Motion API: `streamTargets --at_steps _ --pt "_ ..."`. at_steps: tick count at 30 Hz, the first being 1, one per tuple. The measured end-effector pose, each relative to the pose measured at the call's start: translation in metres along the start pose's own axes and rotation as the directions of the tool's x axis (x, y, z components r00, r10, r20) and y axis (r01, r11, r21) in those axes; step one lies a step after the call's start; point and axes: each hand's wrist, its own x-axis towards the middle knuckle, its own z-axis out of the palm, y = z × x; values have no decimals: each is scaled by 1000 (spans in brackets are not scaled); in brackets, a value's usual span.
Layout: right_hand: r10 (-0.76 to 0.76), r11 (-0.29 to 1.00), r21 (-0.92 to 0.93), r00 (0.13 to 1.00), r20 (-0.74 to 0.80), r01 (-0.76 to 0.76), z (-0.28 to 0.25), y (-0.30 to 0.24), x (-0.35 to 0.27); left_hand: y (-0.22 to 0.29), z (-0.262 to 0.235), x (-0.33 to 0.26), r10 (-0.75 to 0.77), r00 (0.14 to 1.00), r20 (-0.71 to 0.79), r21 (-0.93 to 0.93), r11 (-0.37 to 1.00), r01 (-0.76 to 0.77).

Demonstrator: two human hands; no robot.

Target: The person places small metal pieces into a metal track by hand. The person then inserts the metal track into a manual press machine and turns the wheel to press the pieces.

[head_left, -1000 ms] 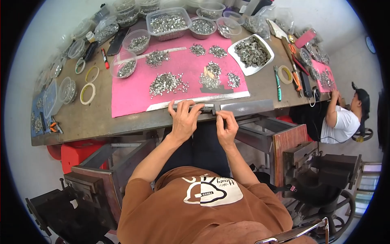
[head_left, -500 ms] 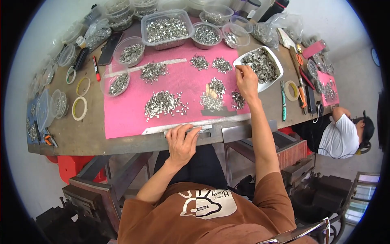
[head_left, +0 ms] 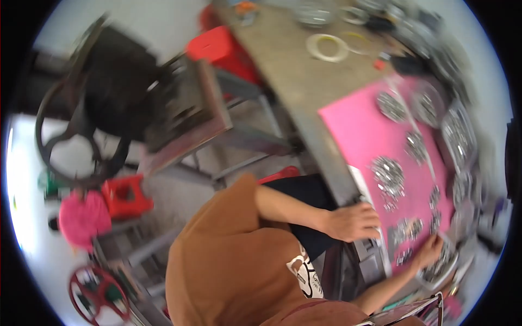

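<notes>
The picture is smeared by motion. At the table's front edge, my left hand (head_left: 352, 222) has its fingers bent together over the pale strip (head_left: 383, 247) along the pink mat (head_left: 348, 126). Whatever lies under those fingertips is hidden. My right hand (head_left: 430, 251) reaches across to the rim of a white tray (head_left: 447, 267) holding small metal pieces, its fingers drawn together. Anything in that pinch is too blurred to make out. Between the hands and farther along the mat lie loose piles of shiny small metal parts (head_left: 387, 175).
Clear tubs of metal parts (head_left: 458, 136) stand along the table's far side. Tape rolls (head_left: 327, 48) lie on the bare tabletop. To the left are a red stool (head_left: 216, 46), a dark machine with a handwheel (head_left: 89, 130) and a red handwheel (head_left: 98, 293).
The whole view has swung left, so the table now slants down the right side and machines and stools show at left. Both hands stay near the mat edge and the white tray.
</notes>
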Motion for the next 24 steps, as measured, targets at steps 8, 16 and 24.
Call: streamTargets --at_steps 8,16,24 --pt "-185 944 -270 982 38 189 -1 -26 36 0 -44 -2 -140 945 -296 -52 990 130" --pt "-315 949 42 949 11 314 -22 -113 -2 -53 -240 -90 -560 225 -797 -440 795 417" --pt "-342 773 598 933 112 212 -45 -260 -151 -10 -193 -74 -772 620 -136 -818 441 370"
